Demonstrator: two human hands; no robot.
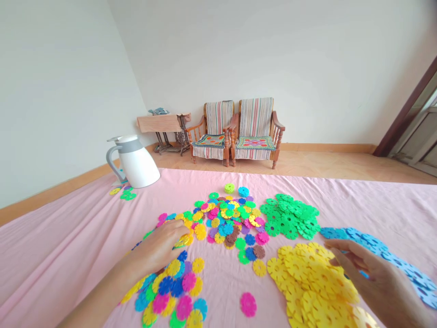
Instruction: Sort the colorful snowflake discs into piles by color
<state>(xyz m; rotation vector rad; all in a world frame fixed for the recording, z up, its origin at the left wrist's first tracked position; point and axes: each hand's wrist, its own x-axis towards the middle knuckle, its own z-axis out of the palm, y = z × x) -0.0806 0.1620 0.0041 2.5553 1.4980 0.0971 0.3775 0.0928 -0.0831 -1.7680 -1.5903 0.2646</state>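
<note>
My left hand (170, 243) is closed on a few notched plastic discs (183, 241), mostly yellow with a little green at the edge. It is above the left part of a mixed-colour heap of discs (177, 287). My right hand (372, 273) is curled between a pile of yellow discs (314, 282) and a long row of blue discs (382, 250). Blue bits of a disc (363, 274) show among its fingers, largely hidden by them. Beyond lies a pile of green discs (290, 216). A second mixed heap (227, 223) lies in the middle.
A single pink disc (248, 304) lies near the front. A white and grey jug (139, 164) stands at the back left of the pink cloth (85, 241), with several discs beside it. Two wooden armchairs (256, 118) and a cloth-covered sewing-machine table (159, 123) stand beyond.
</note>
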